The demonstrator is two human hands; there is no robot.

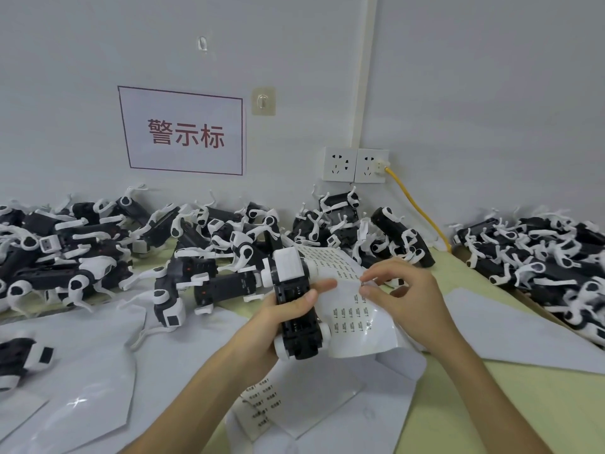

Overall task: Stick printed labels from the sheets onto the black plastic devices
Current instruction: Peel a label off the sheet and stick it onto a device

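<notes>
My left hand point(281, 314) grips a black plastic device with white joints point(296, 303), held upright above the table, its thumb lying across the device's side and its fingers also touching the label sheet. A white label sheet point(352, 309) with rows of small printed labels curls behind and to the right of the device. My right hand point(397, 290) pinches a small label point(364, 284) at the sheet's surface between thumb and forefinger. A second printed label sheet point(262, 404) lies flat on the table below my left forearm.
Heaps of black-and-white devices lie along the wall at the left point(82, 244), the middle point(360, 231) and the far right point(540, 257). Blank white backing sheets point(82, 371) cover the green table point(458, 404). A yellow cable point(415, 204) runs from the wall socket.
</notes>
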